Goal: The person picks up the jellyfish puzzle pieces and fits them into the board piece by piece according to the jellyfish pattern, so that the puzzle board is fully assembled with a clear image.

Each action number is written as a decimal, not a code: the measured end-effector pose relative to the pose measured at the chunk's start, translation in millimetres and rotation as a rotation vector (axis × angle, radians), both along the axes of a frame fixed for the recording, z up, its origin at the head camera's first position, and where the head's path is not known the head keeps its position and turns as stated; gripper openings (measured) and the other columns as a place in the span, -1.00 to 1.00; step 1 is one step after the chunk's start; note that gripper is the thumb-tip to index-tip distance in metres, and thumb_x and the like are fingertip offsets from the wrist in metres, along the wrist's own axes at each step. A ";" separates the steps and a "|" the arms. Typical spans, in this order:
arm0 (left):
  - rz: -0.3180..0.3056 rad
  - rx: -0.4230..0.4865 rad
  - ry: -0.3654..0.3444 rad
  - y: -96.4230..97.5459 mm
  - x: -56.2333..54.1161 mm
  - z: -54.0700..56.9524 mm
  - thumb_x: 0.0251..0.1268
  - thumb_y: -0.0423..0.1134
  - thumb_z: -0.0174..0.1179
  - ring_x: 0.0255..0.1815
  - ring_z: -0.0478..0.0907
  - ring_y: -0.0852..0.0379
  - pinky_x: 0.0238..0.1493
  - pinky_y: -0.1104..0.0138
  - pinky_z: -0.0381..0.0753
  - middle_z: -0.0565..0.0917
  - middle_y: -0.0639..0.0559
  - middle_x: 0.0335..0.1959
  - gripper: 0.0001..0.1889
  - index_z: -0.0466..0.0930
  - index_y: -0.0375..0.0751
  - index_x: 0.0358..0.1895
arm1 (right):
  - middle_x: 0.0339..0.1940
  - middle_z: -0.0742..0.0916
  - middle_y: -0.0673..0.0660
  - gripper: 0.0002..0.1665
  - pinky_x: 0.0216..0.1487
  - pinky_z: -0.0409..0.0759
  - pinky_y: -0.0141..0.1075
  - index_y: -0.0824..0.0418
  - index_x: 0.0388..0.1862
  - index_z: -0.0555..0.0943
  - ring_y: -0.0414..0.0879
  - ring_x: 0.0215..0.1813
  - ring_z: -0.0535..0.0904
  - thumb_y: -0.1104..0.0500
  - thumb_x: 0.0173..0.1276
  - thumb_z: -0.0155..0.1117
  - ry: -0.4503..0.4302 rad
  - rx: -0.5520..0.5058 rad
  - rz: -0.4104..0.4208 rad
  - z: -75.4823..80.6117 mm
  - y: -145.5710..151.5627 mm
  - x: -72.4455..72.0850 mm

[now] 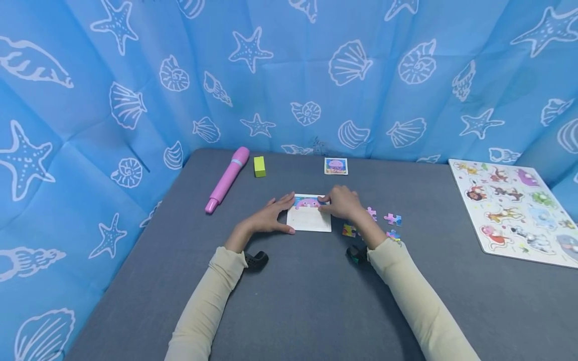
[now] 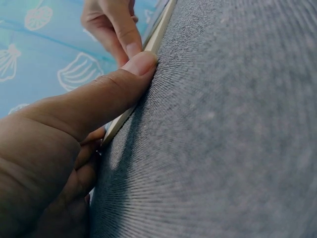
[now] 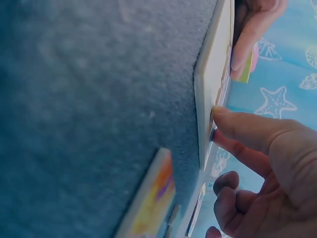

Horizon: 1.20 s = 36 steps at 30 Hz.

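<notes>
A small white jigsaw tray (image 1: 309, 220) lies flat on the grey table, with pink and blue puzzle pieces (image 1: 305, 202) filling its upper part. My left hand (image 1: 268, 216) holds the tray's left side, thumb at the near corner and fingers at the far one. At the upper right of the tray, my right hand (image 1: 345, 204) pinches a puzzle piece (image 3: 212, 119) between thumb and index finger, mostly hidden by the fingertips. Loose puzzle pieces (image 1: 393, 219) lie right of the tray, some partly behind the right wrist.
Beyond the tray lies a small jellyfish picture card (image 1: 336, 166). A pink microphone-shaped toy (image 1: 227, 180) and a yellow-green block (image 1: 259, 166) sit at the back left. A large animal puzzle board (image 1: 519, 210) lies at the right. A blue shell-print curtain (image 1: 280, 65) hangs behind the table.
</notes>
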<state>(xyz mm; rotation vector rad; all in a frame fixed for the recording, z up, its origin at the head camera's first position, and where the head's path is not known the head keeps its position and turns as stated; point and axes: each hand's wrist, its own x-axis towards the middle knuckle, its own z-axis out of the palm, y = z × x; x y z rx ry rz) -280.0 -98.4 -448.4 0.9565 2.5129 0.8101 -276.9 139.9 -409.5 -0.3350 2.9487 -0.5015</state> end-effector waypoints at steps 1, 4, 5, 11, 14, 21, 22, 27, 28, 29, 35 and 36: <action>-0.003 -0.002 0.000 0.1 0.2 0.1 0.04 0.06 0.30 0.52 -0.25 0.13 0.48 0.08 -0.35 -0.16 0.05 0.51 0.00 -0.12 -0.15 0.45 | -0.16 0.73 0.17 -0.59 -0.35 0.26 -0.18 0.16 -0.12 0.68 -0.09 -0.45 0.40 -0.04 0.10 0.36 -0.009 -0.013 -0.004 -0.2 0.3 -0.5; -0.006 0.002 -0.005 1.3 0.7 2.0 0.04 0.05 0.30 0.52 -0.25 0.12 0.48 0.07 -0.36 -0.17 0.05 0.51 -0.01 -0.13 -0.14 0.46 | -0.41 0.72 0.14 -0.59 -0.40 0.22 -0.23 0.17 -0.10 0.68 -0.12 -0.53 0.32 -0.01 0.10 0.37 -0.040 -0.075 -0.021 -1.3 3.8 -1.8; -0.003 0.003 -0.007 1.8 0.9 3.0 0.04 0.04 0.30 0.52 -0.25 0.12 0.48 0.07 -0.36 -0.16 0.04 0.51 -0.01 -0.13 -0.15 0.45 | -0.52 0.68 0.12 -0.58 -0.42 0.20 -0.24 0.16 -0.09 0.67 -0.12 -0.55 0.31 -0.01 0.09 0.37 -0.048 -0.099 -0.025 -2.2 5.4 -2.0; -0.008 -0.011 -0.008 5.8 1.8 3.5 0.04 0.04 0.31 0.52 -0.26 0.12 0.48 0.08 -0.35 -0.17 0.04 0.51 0.00 -0.14 -0.15 0.46 | -0.83 0.33 -0.07 -0.54 -0.54 0.19 -0.33 0.19 0.00 0.63 -0.18 -0.65 0.18 0.03 0.13 0.36 -0.068 -0.294 -0.012 -9.0 23.4 1.2; -0.017 -0.006 0.000 6.4 2.1 2.6 0.04 0.05 0.31 0.52 -0.26 0.13 0.48 0.08 -0.35 -0.17 0.04 0.51 0.01 -0.15 -0.15 0.46 | -0.81 0.29 -0.06 -0.52 -0.64 0.21 -0.37 0.24 0.05 0.60 -0.19 -0.69 0.15 0.08 0.15 0.35 -0.073 -0.366 -0.039 -7.5 38.0 6.9; 0.018 0.018 0.022 -1.0 1.9 4.6 0.01 0.04 0.33 0.52 -0.22 0.11 0.48 0.09 -0.34 -0.15 0.02 0.51 0.02 -0.13 -0.17 0.45 | -0.68 0.48 0.03 -0.49 -0.63 0.30 -0.36 0.22 0.10 0.57 -0.20 -0.69 0.26 0.05 0.18 0.32 -0.088 -0.345 -0.115 -1.6 71.2 20.4; 0.019 0.020 0.023 -2.1 1.9 5.0 0.02 0.04 0.33 0.52 -0.22 0.10 0.48 0.09 -0.33 -0.15 0.01 0.51 0.02 -0.13 -0.18 0.45 | -0.66 0.51 0.05 -0.48 -0.62 0.32 -0.36 0.23 0.10 0.57 -0.20 -0.68 0.30 0.06 0.17 0.32 -0.093 -0.345 -0.118 -1.2 74.4 22.1; 0.015 0.035 0.027 -6.8 3.9 5.3 0.05 0.02 0.31 0.52 -0.20 0.06 0.48 0.06 -0.29 -0.13 -0.04 0.51 -0.01 -0.11 -0.22 0.44 | -0.47 0.65 0.22 -0.50 -0.53 0.29 -0.35 0.27 0.03 0.60 -0.16 -0.56 0.32 0.08 0.11 0.38 -0.089 -0.309 -0.115 -2.3 82.6 28.7; 0.013 0.037 0.030 -7.9 4.5 5.0 0.05 0.00 0.31 0.51 -0.19 0.05 0.48 0.05 -0.28 -0.12 -0.05 0.50 -0.03 -0.10 -0.23 0.44 | -0.39 0.68 0.25 -0.51 -0.51 0.28 -0.35 0.26 0.01 0.62 -0.14 -0.53 0.32 0.08 0.10 0.38 -0.083 -0.298 -0.116 -3.0 83.0 29.5; 0.012 0.043 0.029 -9.0 5.4 4.9 0.07 -0.02 0.30 0.51 -0.17 0.03 0.47 0.05 -0.27 -0.10 -0.06 0.50 -0.05 -0.08 -0.24 0.44 | -0.33 0.69 0.26 -0.52 -0.48 0.25 -0.34 0.23 0.00 0.63 -0.13 -0.50 0.29 0.08 0.09 0.39 -0.073 -0.283 -0.120 -4.0 83.2 30.1; 0.001 0.051 0.038 -11.7 8.0 3.2 0.12 -0.07 0.27 0.50 -0.12 0.00 0.47 0.03 -0.22 -0.02 -0.09 0.49 -0.14 0.00 -0.26 0.42 | -0.39 0.57 0.22 -0.59 -0.44 0.15 -0.30 0.24 -0.05 0.65 -0.08 -0.42 0.22 0.10 0.12 0.37 -0.040 -0.269 -0.122 -8.2 84.3 32.2; -0.002 0.048 0.039 -11.6 8.2 3.0 0.13 -0.07 0.26 0.50 -0.12 0.00 0.47 0.04 -0.22 -0.02 -0.09 0.49 -0.14 0.00 -0.25 0.42 | -0.41 0.54 0.20 -0.59 -0.45 0.16 -0.30 0.26 -0.05 0.65 -0.07 -0.42 0.21 0.11 0.13 0.36 -0.045 -0.280 -0.120 -8.5 84.9 32.6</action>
